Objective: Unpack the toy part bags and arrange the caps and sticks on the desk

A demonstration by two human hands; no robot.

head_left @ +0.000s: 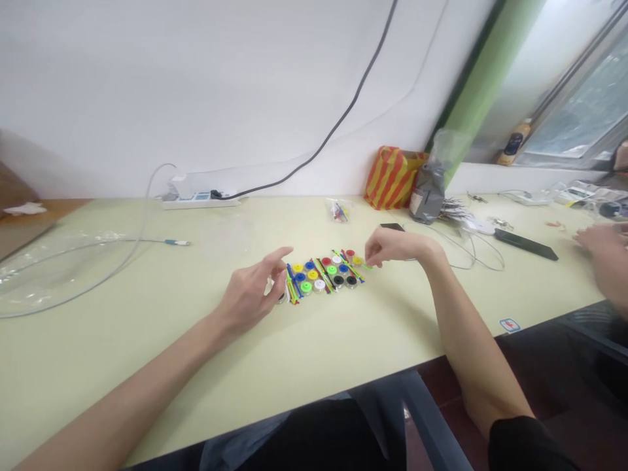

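Note:
Several small round discs [319,285] in yellow, blue, green, white, red and black lie close together on the table, between my two hands. Thin coloured plastic sticks [293,285] lie in bunches among them. At the left end of the group is my left hand [252,286], its index finger stretched out and its thumb apart from it; it partly hides a disc below the fingers. My right hand [392,246] is bent down at the right end, fingertips pinched together, with a small yellow-green stick [367,266] showing at them. The yellow disc [357,260] is just beside these fingertips.
Behind the discs lies a clear bag [338,210] of coloured pieces. A power strip [200,200], a striped bag [392,176] and a grey pouch [428,193] stand along the wall. A cable [142,242] crosses the left. Another person's hand [606,252] is at the right.

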